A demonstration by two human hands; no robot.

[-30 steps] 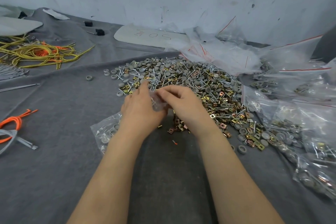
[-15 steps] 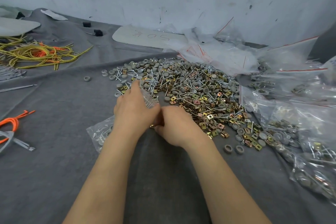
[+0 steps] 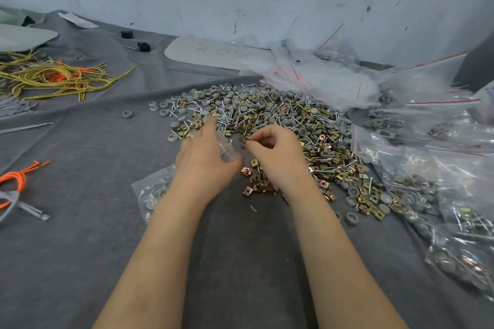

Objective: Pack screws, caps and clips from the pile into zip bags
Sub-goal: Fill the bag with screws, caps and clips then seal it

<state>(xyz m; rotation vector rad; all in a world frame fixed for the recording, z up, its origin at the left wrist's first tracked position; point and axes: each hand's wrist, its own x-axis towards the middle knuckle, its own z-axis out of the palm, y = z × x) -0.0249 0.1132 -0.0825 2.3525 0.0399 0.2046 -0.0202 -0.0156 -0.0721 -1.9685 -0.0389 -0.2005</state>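
**A:** Head view, one frame. Where do we put the pile [image 3: 267, 120]?

**B:** Mid-bench [image 3: 80, 248], on grey cloth. Grey caps, silver screws and gold/copper clips, all mixed. We use the pile as ref for everything else.

**A:** Hands?

**B:** Both at the pile's near edge. Left hand [image 3: 205, 160] is curled round a small clear zip bag [image 3: 227, 151], which sits btwn thumb and fingers. Right hand [image 3: 278, 160] pinches one clip [image 3: 243, 141] btwn thumb and forefinger, other fingers curled in. The clip is just beside the bag.

**A:** Clip touching the bag?

**B:** We can't tell, too blurred there. Same for whether the bag's mouth is open.

**A:** Other task items?

**B:** Clip cluster [image 3: 256, 181] lies on the cloth at the pile's near edge, btwn our two wrists. Filled bags [image 3: 441, 195] are heaped right of the pile, w/ caps, screws and clips showing through. One more filled bag [image 3: 152, 192] lies near-left of the pile, partly under the left forearm. Empty bags [image 3: 320, 80] w/ red strips lie behind the pile, against the wall.

**A:** Non-task?

**B:** Loose cap [image 3: 127, 114] sits left of the pile, apart from it. Yellow cords [image 3: 53, 77] are well left of the pile, and an orange cord [image 3: 16, 179] is left and nearer us. Grey plate [image 3: 219, 53] w/ handwriting lies behind the pile. Black blocks [image 3: 143, 47], 2 pcs, are behind-left of it.
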